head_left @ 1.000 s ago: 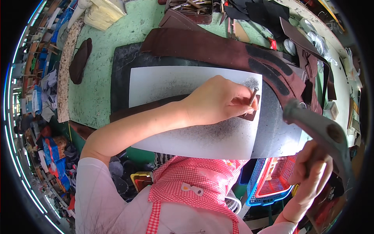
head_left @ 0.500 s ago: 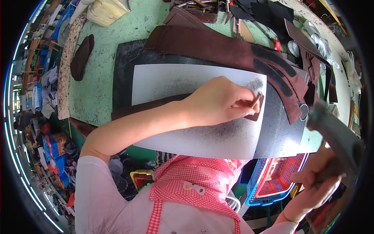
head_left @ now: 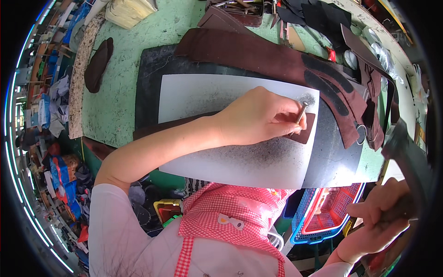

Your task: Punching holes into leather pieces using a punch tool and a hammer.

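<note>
Green work surface (head_left: 121,60), worn and speckled, lying at a slant, with a mottled strip (head_left: 78,92) along its left edge. On it, far left: one yellowish block (head_left: 129,11) and one dark brown leaf-shaped piece (head_left: 99,64). Far middle: one box of metal tools (head_left: 244,17). Far right: black scraps (head_left: 314,14), loosely heaped. Centre: one black mat (head_left: 150,69), partly covered by one white board (head_left: 230,171), dusted with dark specks. Beyond the board, one long brown leather piece (head_left: 240,51) with black patches at its right end, where one metal ring (head_left: 362,134) lies close by. On the board, near its right edge: one small brown leather end (head_left: 304,134), partly under the left hand (head_left: 254,117); a brown strip (head_left: 161,127) shows beneath the forearm, its join to that end hidden. Left grip: fingertips together, clamped on one slim metal rod (head_left: 303,110), held tilted over the leather end, its lower tip concealed. Right hand (head_left: 383,221): beyond the near right corner of the surface, grip clamped around the handle of one dark grey hammer (head_left: 406,147), its head raised, well apart from the rod. Below, between body and right hand: one blue basket (head_left: 307,239) with one red basket (head_left: 323,221) inside. Worn: one red-and-white checked apron (head_left: 207,207).
</note>
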### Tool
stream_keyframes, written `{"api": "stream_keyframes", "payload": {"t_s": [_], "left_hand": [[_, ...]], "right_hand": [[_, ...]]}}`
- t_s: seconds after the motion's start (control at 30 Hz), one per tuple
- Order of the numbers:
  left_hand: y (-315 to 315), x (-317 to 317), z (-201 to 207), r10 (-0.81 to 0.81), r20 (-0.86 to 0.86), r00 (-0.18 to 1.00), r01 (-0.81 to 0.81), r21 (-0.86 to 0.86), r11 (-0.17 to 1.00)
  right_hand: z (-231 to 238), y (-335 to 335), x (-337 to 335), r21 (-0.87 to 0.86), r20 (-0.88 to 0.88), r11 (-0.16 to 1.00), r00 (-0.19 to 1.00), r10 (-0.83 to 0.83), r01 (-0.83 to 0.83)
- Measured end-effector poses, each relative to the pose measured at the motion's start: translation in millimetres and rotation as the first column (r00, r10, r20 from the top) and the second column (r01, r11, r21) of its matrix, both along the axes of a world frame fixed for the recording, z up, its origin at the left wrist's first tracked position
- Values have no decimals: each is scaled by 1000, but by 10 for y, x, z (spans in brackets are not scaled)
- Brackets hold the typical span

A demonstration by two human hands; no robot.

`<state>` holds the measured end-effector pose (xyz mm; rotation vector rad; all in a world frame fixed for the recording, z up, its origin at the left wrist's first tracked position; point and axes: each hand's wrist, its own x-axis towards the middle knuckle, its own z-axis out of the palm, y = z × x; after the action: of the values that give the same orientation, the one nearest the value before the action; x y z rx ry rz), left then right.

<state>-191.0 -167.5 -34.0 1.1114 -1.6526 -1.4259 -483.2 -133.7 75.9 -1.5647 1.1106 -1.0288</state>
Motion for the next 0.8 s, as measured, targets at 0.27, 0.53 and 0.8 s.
{"api": "stream_keyframes", "payload": {"t_s": [0.27, 0.53, 0.8], "left_hand": [[88, -98, 25, 89, 262, 961, 24, -399, 917], [62, 74, -76, 74, 54, 996, -69, -86, 994], [141, 28, -24, 130, 345, 930, 50, -468, 882]], "right_hand": [[-96, 253, -687, 151, -267, 963, 947, -177, 223], [-91, -106, 410, 171, -220, 980, 966, 138, -101], [-124, -20, 423, 276, -396, 961, 912, 110, 4]]}}
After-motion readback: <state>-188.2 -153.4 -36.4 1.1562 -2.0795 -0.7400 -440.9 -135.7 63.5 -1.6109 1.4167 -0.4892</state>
